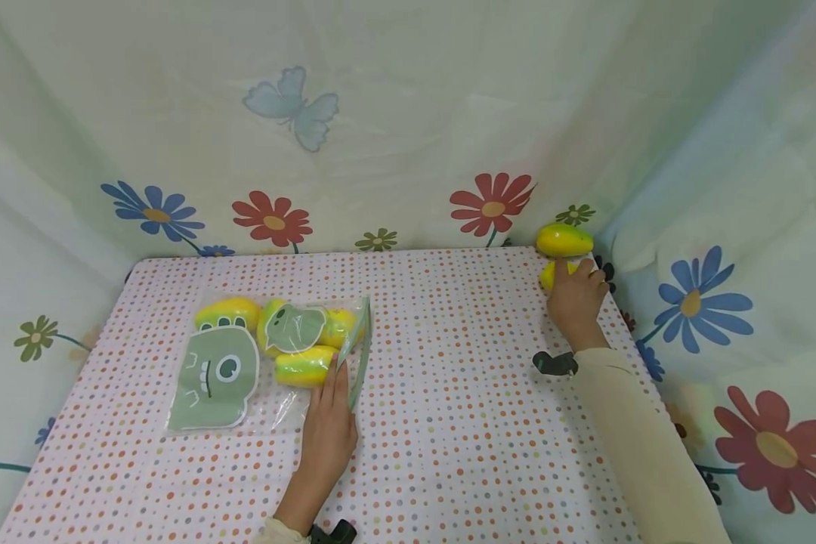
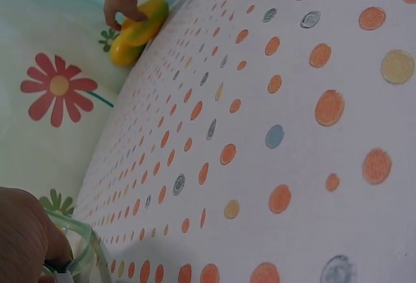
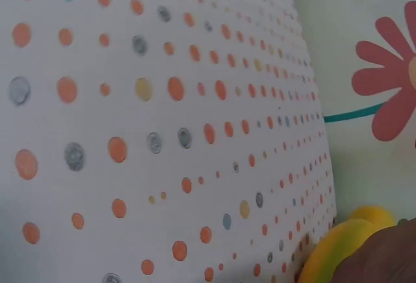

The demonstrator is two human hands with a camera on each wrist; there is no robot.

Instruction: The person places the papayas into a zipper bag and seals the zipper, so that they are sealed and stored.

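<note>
A clear zip bag (image 1: 267,414) with green monster prints lies at the left of the table, several yellow-green mangoes (image 1: 304,368) inside it. My left hand (image 1: 329,431) holds the bag at its green-edged opening, beside the nearest mango; its thumb is hidden in the head view. In the left wrist view that opening (image 2: 83,247) stands raised around the fingers. At the far right corner my right hand (image 1: 576,298) grips a loose mango (image 1: 551,275) from above, mostly covering it. Another mango (image 1: 564,240) lies just behind it.
A dotted cloth covers the table (image 1: 442,393). Flower-printed curtains (image 1: 408,136) rise along its back edge and both sides. The right-hand mangoes sit close to the back curtain and the table's corner.
</note>
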